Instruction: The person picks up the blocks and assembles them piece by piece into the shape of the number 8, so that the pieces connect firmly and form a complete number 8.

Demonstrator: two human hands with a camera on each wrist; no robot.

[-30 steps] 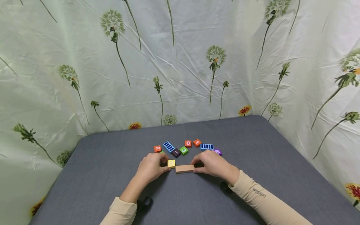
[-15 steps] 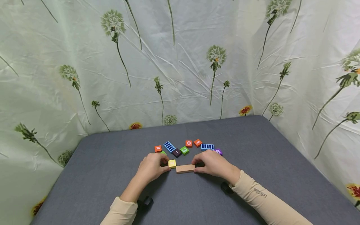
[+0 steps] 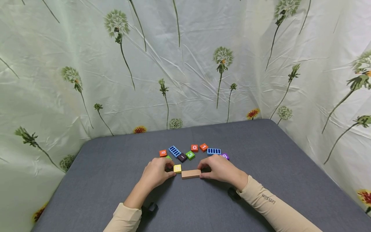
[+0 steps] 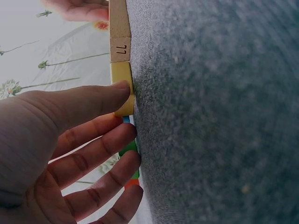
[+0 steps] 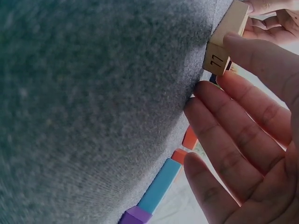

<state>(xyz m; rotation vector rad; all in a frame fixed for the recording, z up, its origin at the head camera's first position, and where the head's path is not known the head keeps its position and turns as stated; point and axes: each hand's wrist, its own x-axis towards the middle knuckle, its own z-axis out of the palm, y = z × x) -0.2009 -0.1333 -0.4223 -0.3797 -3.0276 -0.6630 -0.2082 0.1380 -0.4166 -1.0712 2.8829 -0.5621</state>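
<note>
My left hand (image 3: 155,171) pinches a small yellow square block (image 3: 177,169) between thumb and fingers. In the left wrist view the thumb lies across the near side of this yellow block (image 4: 122,72), and the other fingers spread loosely below. Just to its right sits a longer plain wooden block (image 3: 191,174). The thumb and index finger of my right hand (image 3: 221,170) grip that block's right end. Seen from the right wrist, the wooden block (image 5: 229,27) carries a dark "77" mark on its end. Both blocks lie low at the grey cloth surface.
Behind the hands lie red blocks (image 3: 194,148), a green "3" block (image 3: 190,155), a dark block (image 3: 182,157) and two blue striped blocks (image 3: 174,151). A purple block (image 3: 225,156) is partly hidden by the right hand. A floral curtain (image 3: 191,80) stands behind the grey table (image 3: 185,206).
</note>
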